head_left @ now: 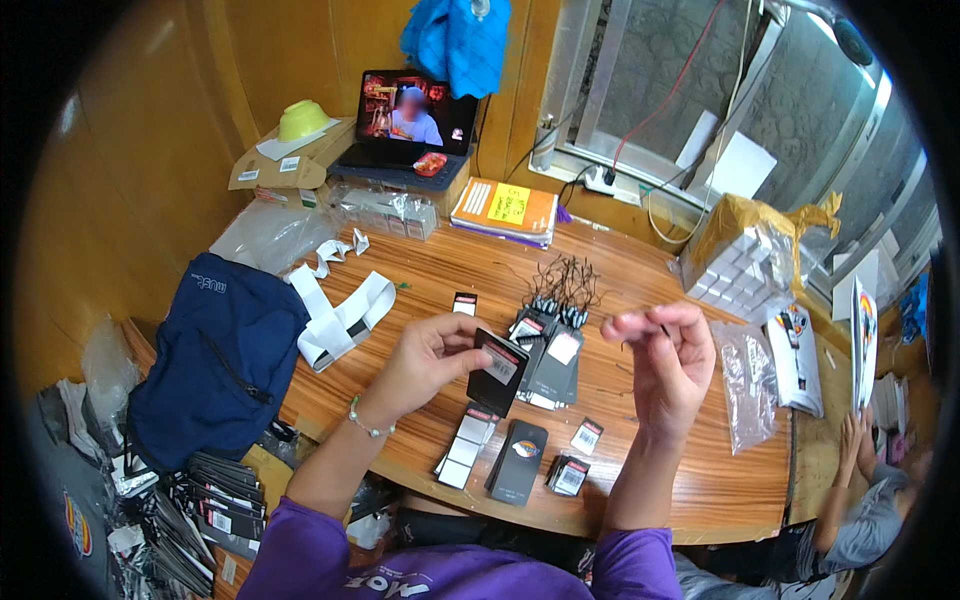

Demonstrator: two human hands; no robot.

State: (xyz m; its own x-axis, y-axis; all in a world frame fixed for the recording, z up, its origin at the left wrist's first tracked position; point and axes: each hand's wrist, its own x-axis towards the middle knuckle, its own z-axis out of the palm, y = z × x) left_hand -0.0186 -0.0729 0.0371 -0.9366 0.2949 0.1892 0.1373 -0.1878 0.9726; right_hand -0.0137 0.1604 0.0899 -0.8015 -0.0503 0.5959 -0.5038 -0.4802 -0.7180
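Dark tag lifted above a crowded wooden desk (640, 270)

The left hand (425, 355) pinched a dark card tag (497, 371), its label facing up as if for reading; the right hand (665, 355) nipped what looked like a thin string. Far right, a torn bag (745, 250) held small white boxes; black loops (565, 280) lay beyond.
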